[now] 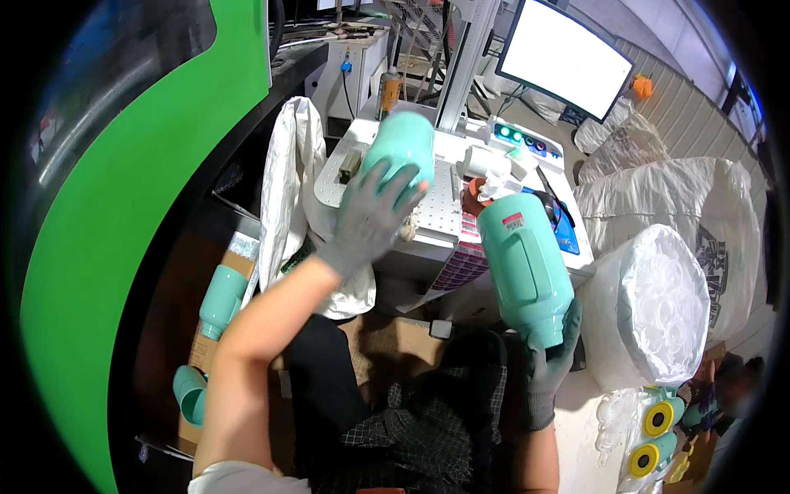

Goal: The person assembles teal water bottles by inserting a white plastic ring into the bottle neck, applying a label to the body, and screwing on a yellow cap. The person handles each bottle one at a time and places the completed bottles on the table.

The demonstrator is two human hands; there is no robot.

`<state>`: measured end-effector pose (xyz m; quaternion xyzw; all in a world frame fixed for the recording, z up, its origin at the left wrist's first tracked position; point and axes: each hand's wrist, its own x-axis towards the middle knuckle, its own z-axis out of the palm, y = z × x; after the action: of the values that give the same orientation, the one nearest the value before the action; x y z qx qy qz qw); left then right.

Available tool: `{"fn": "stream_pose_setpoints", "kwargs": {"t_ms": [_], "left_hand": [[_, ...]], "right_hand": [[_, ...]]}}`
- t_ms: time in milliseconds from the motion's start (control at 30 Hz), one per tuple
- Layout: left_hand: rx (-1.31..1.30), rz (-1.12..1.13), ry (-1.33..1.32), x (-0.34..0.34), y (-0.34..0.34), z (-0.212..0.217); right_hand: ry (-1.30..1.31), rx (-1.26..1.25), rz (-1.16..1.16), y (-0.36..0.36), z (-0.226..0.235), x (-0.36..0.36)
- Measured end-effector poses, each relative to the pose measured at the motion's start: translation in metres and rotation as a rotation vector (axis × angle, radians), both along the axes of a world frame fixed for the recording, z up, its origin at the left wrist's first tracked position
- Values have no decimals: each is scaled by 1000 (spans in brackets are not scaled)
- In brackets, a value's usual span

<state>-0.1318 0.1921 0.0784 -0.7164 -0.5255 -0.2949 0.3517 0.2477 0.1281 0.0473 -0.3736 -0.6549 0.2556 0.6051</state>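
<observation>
My left hand, in a grey glove, is wrapped over the lower part of a teal bottle above the perforated white plate. That bottle is slightly blurred, and whether it touches the plate is hard to tell. In front and to the right, my gloved right hand grips a larger-looking teal jug by its narrow neck. The jug is tilted with its neck toward me; a moulded handle and a small red-and-white label face up. Part of my right hand's fingers is hidden behind the neck.
A control box with lit buttons stands behind the jug, near a monitor. A white sack hangs left of the plate. A plastic-lined bin stands right. More teal bottles lie at left, beside a curved green panel.
</observation>
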Motion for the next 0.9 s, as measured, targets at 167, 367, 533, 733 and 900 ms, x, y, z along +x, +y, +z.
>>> {"fn": "stream_pose_setpoints", "kwargs": {"t_ms": [167, 367, 533, 733, 900], "left_hand": [[73, -229, -300, 32, -201, 23], [-532, -419, -1085, 84, -245, -46], [-529, -322, -1146, 68, -251, -59], [-573, -359, -1085, 64, -253, -55], [-631, -412, -1126, 73, -249, -52]], "right_hand": [[-366, 330, -85, 76, 28, -54], [-822, 492, -161, 129, 44, -218], [-1157, 222, -145, 155, 35, -305], [-1295, 280, -189, 155, 33, -324], [-1204, 401, -231, 159, 22, -329]]}}
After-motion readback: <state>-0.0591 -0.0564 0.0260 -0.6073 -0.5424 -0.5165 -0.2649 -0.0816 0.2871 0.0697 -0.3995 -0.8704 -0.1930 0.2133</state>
